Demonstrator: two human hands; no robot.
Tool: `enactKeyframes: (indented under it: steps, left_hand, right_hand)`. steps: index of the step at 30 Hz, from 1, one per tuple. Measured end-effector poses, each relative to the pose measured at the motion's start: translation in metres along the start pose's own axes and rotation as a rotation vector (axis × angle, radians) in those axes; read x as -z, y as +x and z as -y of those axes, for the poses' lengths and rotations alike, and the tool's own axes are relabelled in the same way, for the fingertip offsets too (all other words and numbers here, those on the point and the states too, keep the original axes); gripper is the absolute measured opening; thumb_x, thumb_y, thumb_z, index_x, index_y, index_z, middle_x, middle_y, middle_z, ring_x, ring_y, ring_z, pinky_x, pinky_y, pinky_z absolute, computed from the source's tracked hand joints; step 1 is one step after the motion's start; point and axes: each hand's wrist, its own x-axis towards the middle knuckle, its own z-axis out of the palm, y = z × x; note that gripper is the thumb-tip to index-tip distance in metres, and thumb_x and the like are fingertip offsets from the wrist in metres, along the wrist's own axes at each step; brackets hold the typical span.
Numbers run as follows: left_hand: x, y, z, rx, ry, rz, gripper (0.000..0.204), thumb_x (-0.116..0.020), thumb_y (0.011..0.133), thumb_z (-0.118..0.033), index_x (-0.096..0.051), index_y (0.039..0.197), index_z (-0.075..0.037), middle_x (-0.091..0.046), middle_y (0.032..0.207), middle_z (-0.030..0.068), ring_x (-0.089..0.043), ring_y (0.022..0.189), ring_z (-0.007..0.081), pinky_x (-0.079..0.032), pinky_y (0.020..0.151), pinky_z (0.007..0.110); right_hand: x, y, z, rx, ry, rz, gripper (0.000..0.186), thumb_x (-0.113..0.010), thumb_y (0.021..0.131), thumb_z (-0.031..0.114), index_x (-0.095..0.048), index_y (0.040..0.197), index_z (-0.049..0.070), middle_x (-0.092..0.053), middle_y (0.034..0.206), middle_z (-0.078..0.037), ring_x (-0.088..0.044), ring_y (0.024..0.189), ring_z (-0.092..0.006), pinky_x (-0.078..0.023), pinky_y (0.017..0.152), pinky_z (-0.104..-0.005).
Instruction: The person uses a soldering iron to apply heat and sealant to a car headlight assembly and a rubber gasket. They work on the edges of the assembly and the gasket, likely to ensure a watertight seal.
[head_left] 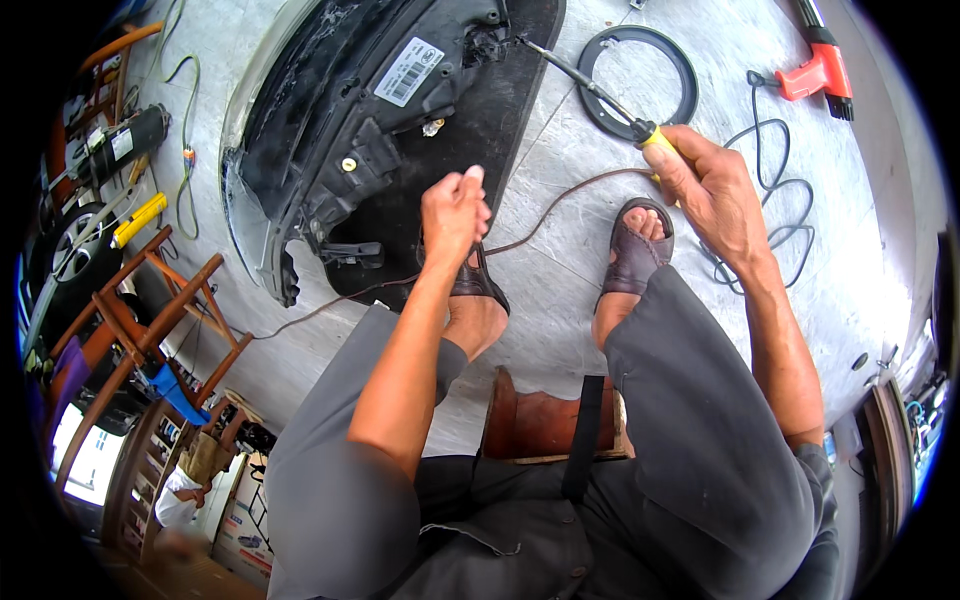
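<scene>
A large black headlight housing [345,125] with a white label lies on a black mat [420,170] on the floor in front of me. My right hand [705,185] is closed round the yellow handle of a soldering iron [590,85], whose brown cord runs off to the left. The iron's long metal shaft points up and left, and its tip is at the upper right corner of the housing; I cannot tell if they touch. Over my left foot, beside the housing, my left hand [455,215] is closed in a fist. What it holds, if anything, is hidden.
Beyond the iron lies a black ring [690,85]. A red heat gun [815,72] with a black cord is at the far right. Wooden chairs [150,330] and a yellow-handled tool [140,220] are to the left. A low wooden stool [545,420] shows between my legs.
</scene>
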Motion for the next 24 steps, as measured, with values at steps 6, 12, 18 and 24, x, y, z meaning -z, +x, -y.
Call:
enactKeyframes:
  steps: [6, 12, 18, 24]
  left_hand:
    - [0.013, 0.015, 0.011, -0.011, -0.231, -0.02, 0.045, -0.063, 0.102, -0.04, -0.057, 0.076, -0.005, -0.056, 0.057, 0.0026, -0.051, 0.04, 0.0103, -0.039, 0.034, 0.026]
    - [0.017, 0.025, -0.006, 0.165, -0.21, 0.012, 0.041, -0.072, 0.096, -0.04, -0.06, 0.081, -0.003, -0.068, 0.07, 0.0101, -0.058, 0.045, 0.0131, -0.04, 0.034, 0.026]
    - [0.023, 0.037, -0.014, 0.283, -0.14, -0.009, 0.049, -0.081, 0.086, -0.045, -0.064, 0.086, 0.001, -0.073, 0.076, 0.0164, -0.065, 0.051, 0.0181, -0.041, 0.036, 0.027]
    - [0.023, 0.038, -0.011, 0.258, -0.122, 0.011, 0.052, -0.081, 0.085, -0.048, -0.066, 0.087, 0.001, -0.073, 0.078, 0.0162, -0.066, 0.054, 0.0184, -0.045, 0.039, 0.029]
  right_hand:
    - [-0.024, 0.004, 0.006, -0.055, 0.031, -0.021, 0.037, -0.062, 0.103, 0.036, -0.069, 0.113, 0.001, -0.058, 0.064, -0.004, -0.056, 0.052, -0.0099, -0.046, 0.048, -0.0294]
    - [-0.033, 0.004, 0.008, -0.062, 0.012, -0.046, 0.037, -0.062, 0.103, 0.036, -0.068, 0.113, 0.0, -0.059, 0.064, -0.004, -0.057, 0.052, -0.0095, -0.046, 0.047, -0.0284]
    - [-0.038, 0.002, 0.007, -0.043, 0.011, -0.077, 0.037, -0.063, 0.102, 0.036, -0.069, 0.113, 0.0, -0.06, 0.065, -0.005, -0.058, 0.055, -0.0095, -0.047, 0.049, -0.0283]
    - [-0.04, 0.001, 0.007, -0.091, 0.018, -0.08, 0.038, -0.064, 0.102, 0.036, -0.069, 0.115, 0.0, -0.061, 0.066, -0.005, -0.055, 0.052, -0.0088, -0.045, 0.047, -0.0275]
